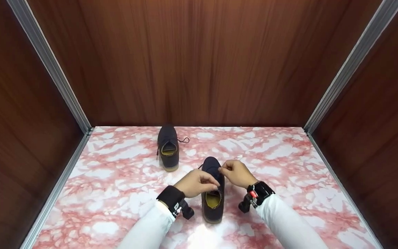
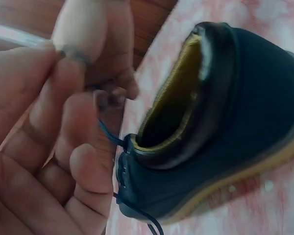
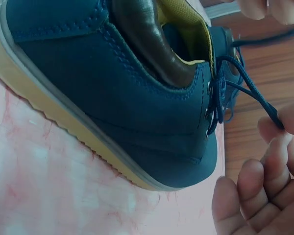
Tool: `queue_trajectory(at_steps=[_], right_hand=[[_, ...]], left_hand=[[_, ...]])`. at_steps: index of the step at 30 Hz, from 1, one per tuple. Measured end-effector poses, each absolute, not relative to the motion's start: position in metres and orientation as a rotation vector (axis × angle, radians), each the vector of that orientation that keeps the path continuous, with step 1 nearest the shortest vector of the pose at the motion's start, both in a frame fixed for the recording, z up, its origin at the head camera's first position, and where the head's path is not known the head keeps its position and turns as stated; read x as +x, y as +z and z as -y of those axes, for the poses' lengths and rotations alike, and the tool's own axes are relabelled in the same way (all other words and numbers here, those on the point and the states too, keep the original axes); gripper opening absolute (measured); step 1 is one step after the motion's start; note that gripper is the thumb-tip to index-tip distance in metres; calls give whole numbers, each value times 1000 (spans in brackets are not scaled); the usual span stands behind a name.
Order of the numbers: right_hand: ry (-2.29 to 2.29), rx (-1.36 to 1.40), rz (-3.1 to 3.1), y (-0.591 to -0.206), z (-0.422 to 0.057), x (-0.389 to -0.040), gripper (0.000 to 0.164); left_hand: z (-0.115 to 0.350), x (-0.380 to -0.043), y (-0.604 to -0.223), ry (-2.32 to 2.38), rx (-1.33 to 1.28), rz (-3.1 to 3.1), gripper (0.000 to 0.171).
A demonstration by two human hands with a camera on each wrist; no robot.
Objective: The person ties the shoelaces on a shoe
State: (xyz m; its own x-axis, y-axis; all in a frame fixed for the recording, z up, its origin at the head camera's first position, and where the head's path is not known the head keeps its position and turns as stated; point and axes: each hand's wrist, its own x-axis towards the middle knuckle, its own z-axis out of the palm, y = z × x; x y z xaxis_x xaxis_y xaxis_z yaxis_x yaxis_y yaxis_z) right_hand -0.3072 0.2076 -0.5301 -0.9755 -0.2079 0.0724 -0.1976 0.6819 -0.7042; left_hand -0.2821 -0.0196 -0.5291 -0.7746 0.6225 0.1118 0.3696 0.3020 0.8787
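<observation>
A dark blue shoe point(image 1: 212, 214) with a yellow lining stands in front of me, its toe pointing away. My right hand point(image 1: 238, 174) is beside its front part, pinching a doubled blue shoelace point(image 3: 257, 95) between thumb and forefinger. Over the shoe's opening, my left hand point(image 1: 199, 183) has thumb and forefinger together. A blurred dark strand at those fingertips looks like the other lace end point(image 2: 76, 54). Some lace stays threaded in the eyelets, and one strand point(image 2: 137, 211) hangs along the shoe's side.
A second, matching shoe point(image 1: 169, 160) stands farther back to the left, its laces loose. Both are on a pink and white marbled surface point(image 1: 116, 193). Brown wood-look panels point(image 1: 199, 62) with grey metal corner strips enclose the back and sides.
</observation>
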Motion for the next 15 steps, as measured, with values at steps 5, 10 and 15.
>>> queue_trajectory(at_steps=[5,10,15], right_hand=[[-1207,-405,-2857,-530,-211,-308,23],[-1233,-414,-2827,-529,-212,-307,23],[-1251,-417,-2823,-530,-211,-307,22]], left_hand=[[24,-291,-539,1565,759,-2430,15],[34,-304,-550,1658,576,-2616,18],[33,-309,-561,1577,487,-2650,38]])
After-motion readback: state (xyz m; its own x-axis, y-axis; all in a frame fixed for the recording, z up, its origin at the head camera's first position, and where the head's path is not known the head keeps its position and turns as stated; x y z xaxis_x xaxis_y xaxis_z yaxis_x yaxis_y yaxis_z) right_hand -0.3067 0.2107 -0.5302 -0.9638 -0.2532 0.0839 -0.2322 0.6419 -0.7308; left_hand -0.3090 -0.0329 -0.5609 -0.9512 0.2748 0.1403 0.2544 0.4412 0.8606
